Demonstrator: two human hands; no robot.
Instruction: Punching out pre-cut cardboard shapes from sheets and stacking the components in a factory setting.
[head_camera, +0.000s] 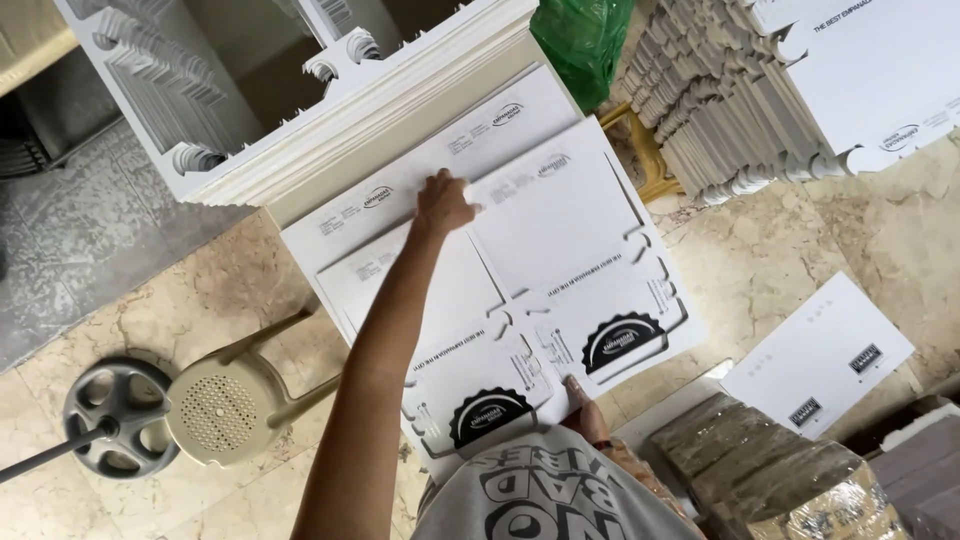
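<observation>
A pile of flat white die-cut cardboard box blanks, each with a black round emblem, lies in front of me. My left hand reaches out to the far edge of the left blank, fingers curled onto that edge. My right hand is close to my body at the near edge of the blanks, fingers on the cardboard; it is partly hidden by my grey printed shirt.
Tall stacks of white blanks stand at the back left and back right. A green plastic bag sits between them. A beige plastic stool and a grey fan base are at left. Wrapped brown bundles and a loose white sheet lie at right.
</observation>
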